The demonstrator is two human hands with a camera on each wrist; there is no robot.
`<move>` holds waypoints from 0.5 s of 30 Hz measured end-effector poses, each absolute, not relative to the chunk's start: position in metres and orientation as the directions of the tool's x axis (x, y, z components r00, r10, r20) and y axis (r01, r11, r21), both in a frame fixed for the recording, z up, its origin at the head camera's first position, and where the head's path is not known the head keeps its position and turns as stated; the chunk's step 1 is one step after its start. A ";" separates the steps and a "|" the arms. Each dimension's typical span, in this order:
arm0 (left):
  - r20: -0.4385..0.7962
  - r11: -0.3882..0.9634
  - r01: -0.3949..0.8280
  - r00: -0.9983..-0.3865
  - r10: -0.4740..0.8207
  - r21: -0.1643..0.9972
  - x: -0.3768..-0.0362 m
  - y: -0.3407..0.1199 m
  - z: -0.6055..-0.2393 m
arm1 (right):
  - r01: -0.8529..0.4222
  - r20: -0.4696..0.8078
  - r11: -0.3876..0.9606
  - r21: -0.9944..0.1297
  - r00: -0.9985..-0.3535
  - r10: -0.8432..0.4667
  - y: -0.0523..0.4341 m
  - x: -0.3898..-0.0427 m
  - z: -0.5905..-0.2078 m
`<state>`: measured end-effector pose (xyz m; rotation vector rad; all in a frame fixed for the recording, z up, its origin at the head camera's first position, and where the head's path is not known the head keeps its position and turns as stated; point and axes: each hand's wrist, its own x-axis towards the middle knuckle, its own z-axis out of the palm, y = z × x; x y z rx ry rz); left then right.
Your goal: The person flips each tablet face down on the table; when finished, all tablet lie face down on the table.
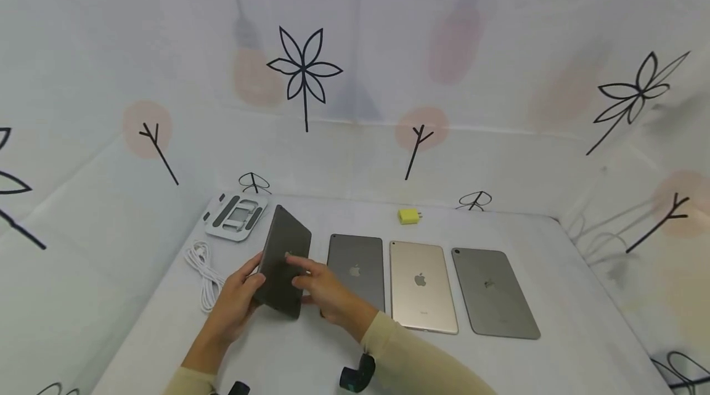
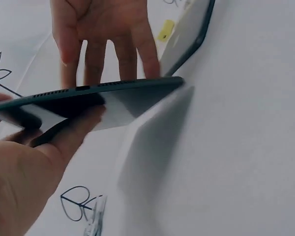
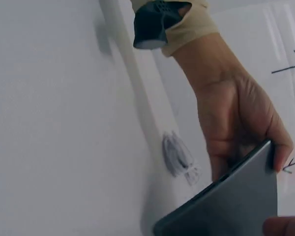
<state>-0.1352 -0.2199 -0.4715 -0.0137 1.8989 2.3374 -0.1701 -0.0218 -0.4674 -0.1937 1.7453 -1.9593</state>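
Observation:
A dark grey tablet (image 1: 285,238) is held tilted up off the table, its back with a logo facing right. My left hand (image 1: 235,302) grips it by the left edge; in the left wrist view the thumb of that left hand (image 2: 19,182) lies along the screen side. My right hand (image 1: 333,296) touches the back with extended fingers, the index fingertip near the logo. The left wrist view shows the straight fingers of the right hand (image 2: 108,34) against the tablet's back, above its edge with speaker holes (image 2: 120,84).
Three more tablets lie face down to the right: dark grey (image 1: 355,253), gold (image 1: 421,296) and grey (image 1: 496,296). A yellow charger plug (image 1: 408,216) sits behind them. At the back left are a white folding stand (image 1: 222,232) and a coiled white cable (image 1: 208,278).

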 end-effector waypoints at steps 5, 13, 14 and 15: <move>-0.060 -0.376 -0.083 -0.996 0.073 0.923 -0.133 -0.223 -0.479 | 0.256 -0.239 -0.023 -0.966 -0.929 -0.281 -0.014 -0.180 -0.480; -0.153 -0.170 -0.146 -0.988 -0.027 0.975 -0.142 -0.238 -0.492 | 0.208 -0.193 -0.044 -0.977 -0.955 -0.226 -0.001 -0.192 -0.488; -0.157 -0.069 -0.153 -0.986 -0.049 0.986 -0.144 -0.239 -0.494 | 0.200 -0.187 -0.035 -0.979 -0.957 -0.221 0.000 -0.193 -0.489; -0.150 0.045 -0.153 -0.986 -0.071 0.987 -0.146 -0.240 -0.495 | 0.193 -0.182 -0.027 -0.981 -0.959 -0.215 0.000 -0.194 -0.491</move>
